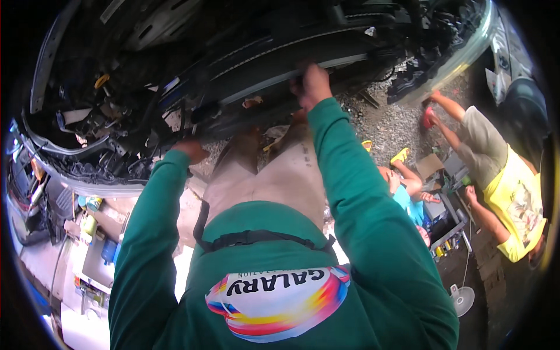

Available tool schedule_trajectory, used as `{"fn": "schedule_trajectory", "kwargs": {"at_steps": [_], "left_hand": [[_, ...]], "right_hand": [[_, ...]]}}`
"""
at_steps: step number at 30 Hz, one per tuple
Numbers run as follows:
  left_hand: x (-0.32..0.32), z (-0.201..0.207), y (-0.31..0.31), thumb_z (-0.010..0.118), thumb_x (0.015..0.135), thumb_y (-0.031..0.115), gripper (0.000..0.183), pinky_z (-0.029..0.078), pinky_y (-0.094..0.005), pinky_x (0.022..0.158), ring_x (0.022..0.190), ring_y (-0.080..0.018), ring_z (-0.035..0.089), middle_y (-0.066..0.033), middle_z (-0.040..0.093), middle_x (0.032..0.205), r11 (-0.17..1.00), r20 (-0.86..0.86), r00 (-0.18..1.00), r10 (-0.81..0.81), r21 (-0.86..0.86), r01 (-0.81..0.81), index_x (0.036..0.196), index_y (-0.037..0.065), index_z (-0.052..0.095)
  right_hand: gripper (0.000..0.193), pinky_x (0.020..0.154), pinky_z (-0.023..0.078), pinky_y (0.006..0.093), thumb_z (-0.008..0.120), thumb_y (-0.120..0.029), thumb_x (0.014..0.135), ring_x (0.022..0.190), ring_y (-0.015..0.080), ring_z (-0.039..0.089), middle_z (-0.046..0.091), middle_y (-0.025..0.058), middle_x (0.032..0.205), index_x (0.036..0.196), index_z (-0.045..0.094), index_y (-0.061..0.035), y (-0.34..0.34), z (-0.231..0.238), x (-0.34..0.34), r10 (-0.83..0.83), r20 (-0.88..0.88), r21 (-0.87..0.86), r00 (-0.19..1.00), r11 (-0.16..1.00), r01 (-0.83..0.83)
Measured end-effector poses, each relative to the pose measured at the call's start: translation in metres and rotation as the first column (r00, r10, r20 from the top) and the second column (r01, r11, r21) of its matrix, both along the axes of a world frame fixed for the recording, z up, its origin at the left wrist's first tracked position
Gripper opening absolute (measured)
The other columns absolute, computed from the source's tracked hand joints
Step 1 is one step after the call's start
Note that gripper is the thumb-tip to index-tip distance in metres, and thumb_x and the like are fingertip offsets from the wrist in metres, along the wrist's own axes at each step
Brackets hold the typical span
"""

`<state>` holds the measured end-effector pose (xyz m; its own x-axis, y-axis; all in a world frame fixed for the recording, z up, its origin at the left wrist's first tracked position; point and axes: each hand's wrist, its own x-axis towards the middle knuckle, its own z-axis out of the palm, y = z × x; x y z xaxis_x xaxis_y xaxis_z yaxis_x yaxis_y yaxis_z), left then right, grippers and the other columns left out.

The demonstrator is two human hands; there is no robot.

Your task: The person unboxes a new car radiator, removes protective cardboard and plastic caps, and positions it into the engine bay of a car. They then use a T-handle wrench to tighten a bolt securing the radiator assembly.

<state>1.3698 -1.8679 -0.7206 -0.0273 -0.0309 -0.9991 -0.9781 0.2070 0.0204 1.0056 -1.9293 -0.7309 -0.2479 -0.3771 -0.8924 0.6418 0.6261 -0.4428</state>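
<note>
I am standing at the front of a car with its front end opened up. A long dark radiator-like panel [256, 87] with a pale metal strip runs across it. My right hand [315, 87] is raised against this panel, its fingers curled at a dark part that I cannot make out. Lower and to the left, my left hand [191, 151] rests by the panel's lower left end, with its fingers mostly hidden and blurred. Both forearms are in green sleeves.
Gravel [385, 128] lies beneath the car. On the right a person in a yellow shirt [516, 201] bends forward; another in a blue shirt [408, 204] sits by a tool box [446, 224]. A white fan [462, 300] stands lower right. Left is a white bench [96, 265].
</note>
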Motion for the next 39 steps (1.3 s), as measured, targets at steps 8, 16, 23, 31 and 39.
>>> {"fn": "schedule_trajectory", "kwargs": {"at_steps": [8,16,23,31,39], "left_hand": [[-0.042,0.043,-0.018,0.070,0.087,0.052,0.065,0.056,-0.0474,0.098,0.113,-0.0383,0.069,-0.0239,0.069,0.125,0.977,-0.093,0.994,-0.058,-0.208,0.038,0.126,0.000,0.068],[-0.073,0.077,-0.031,0.075,0.084,0.040,0.070,0.057,-0.0505,0.090,0.105,-0.0444,0.068,-0.0266,0.071,0.110,0.844,0.010,1.000,0.022,-0.536,-0.013,0.137,-0.001,0.055],[-0.053,0.009,-0.015,0.078,0.078,0.015,0.072,0.051,-0.0487,0.104,0.123,-0.0432,0.059,-0.0241,0.060,0.136,0.830,-0.415,0.909,0.047,-0.491,-0.267,0.145,0.009,0.052],[-0.054,0.018,-0.034,0.069,0.082,0.008,0.068,0.048,-0.0481,0.107,0.131,-0.0420,0.054,-0.0236,0.057,0.141,0.872,-0.446,0.895,-0.005,-0.439,-0.215,0.147,0.011,0.051],[-0.070,0.023,-0.041,0.062,0.082,0.001,0.064,0.049,-0.0493,0.107,0.124,-0.0440,0.060,-0.0256,0.062,0.136,0.860,-0.412,0.911,0.036,-0.451,-0.238,0.145,0.010,0.054]], "right_hand": [[0.010,0.048,0.040,0.0290,0.062,-0.020,0.091,0.060,0.0161,0.053,0.055,0.0047,0.078,0.092,0.061,-0.0097,0.030,-0.003,-0.002,-0.081,-0.016,0.027,0.997,0.996,0.081],[0.013,0.050,0.041,0.0279,0.062,-0.019,0.089,0.061,0.0160,0.053,0.060,0.0061,0.082,0.094,0.062,-0.0072,0.037,0.001,-0.004,-0.072,-0.003,0.011,0.997,0.997,0.072],[0.009,0.048,0.042,0.0300,0.063,-0.011,0.089,0.058,0.0165,0.053,0.060,0.0065,0.082,0.094,0.064,-0.0033,0.042,-0.002,0.002,-0.148,-0.017,0.060,0.989,0.987,0.149],[0.010,0.047,0.038,0.0283,0.062,-0.015,0.088,0.055,0.0158,0.050,0.058,0.0063,0.079,0.091,0.061,-0.0050,0.036,-0.002,0.006,-0.161,-0.029,0.014,0.987,0.987,0.161],[0.009,0.047,0.038,0.0297,0.063,-0.013,0.088,0.055,0.0163,0.051,0.057,0.0057,0.076,0.089,0.061,-0.0039,0.023,-0.007,-0.006,-0.147,-0.070,0.025,0.987,0.989,0.149]]}}
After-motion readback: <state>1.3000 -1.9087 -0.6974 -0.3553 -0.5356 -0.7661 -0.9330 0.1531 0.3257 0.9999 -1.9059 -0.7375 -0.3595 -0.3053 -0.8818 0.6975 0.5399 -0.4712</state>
